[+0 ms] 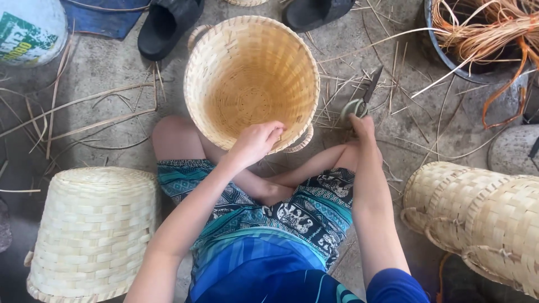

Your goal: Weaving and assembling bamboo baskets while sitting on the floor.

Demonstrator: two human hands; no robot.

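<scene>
Your left hand (255,141) pinches the near rim of the open basket (251,78) at upper centre, its walls and base fully woven. Your right hand (362,127) closes on the scissors (362,101) on the floor just right of it — trimming looks left. Finished baskets sit lower left (92,230) and stacked lower right (477,219).

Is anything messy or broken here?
Nothing looks broken. Loose cane strips lie scattered over the floor around the open basket that the left hand grips, and the right hand holds scissors there.
</scene>
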